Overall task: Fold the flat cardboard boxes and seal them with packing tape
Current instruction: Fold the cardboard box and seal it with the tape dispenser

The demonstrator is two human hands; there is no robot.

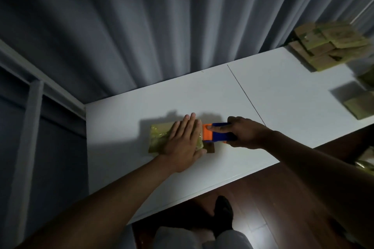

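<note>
While your left hand [183,143] presses flat on the box [159,137] near the table's [283,97] front edge, keep your right hand [244,132] gripping the dispenser [215,134] low beside the box.

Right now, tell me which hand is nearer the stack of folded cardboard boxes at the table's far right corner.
Right. The right hand grips the orange-and-blue tape dispenser, closer to the stack; the left hand lies farther left.

Matt white table [263,95]; glossy tape film over a cardboard box [159,137]; smooth orange-and-blue plastic tape dispenser [217,132]; grey cloth curtain [162,26] at twelve o'clock; polished wooden floor [273,198].
</note>
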